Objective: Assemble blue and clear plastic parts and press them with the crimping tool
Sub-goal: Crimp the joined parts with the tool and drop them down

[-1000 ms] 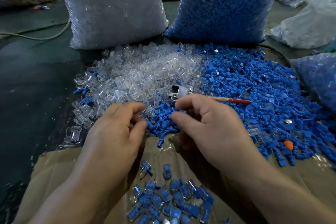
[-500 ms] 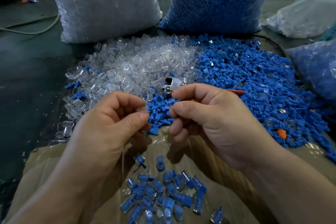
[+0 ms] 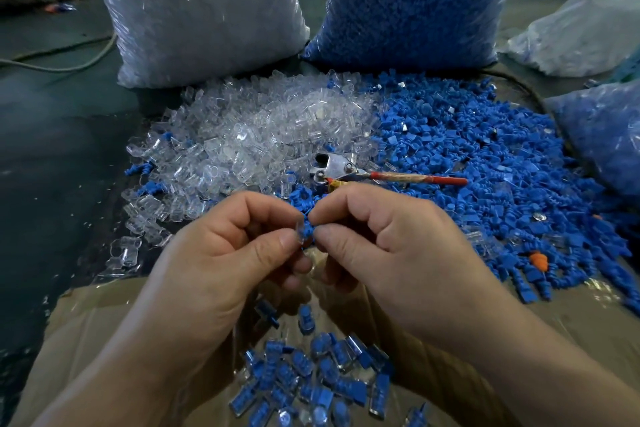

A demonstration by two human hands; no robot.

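My left hand (image 3: 225,253) and my right hand (image 3: 388,239) meet at the centre of the view, fingertips together. Between them sits a blue part (image 3: 307,230) partly inside a clear part (image 3: 298,231); my left thumb and forefinger pinch the clear piece, my right pinch the blue one. Behind my hands lies a heap of clear parts (image 3: 256,135) and, to its right, a heap of blue parts (image 3: 485,163). The crimping tool (image 3: 349,170), with metal jaws and a red handle, lies untouched on the heaps.
Several joined blue-and-clear pieces (image 3: 311,378) lie on brown cardboard (image 3: 90,329) below my hands. A big bag of clear parts (image 3: 197,7) and one of blue parts (image 3: 415,0) stand behind. Another blue bag (image 3: 602,135) sits at right. A cable (image 3: 59,62) crosses the dark floor at left.
My hands have lifted off the blue pile and come together; the blue part in my right fingers now meets the clear part in my left. The tool has stayed put.
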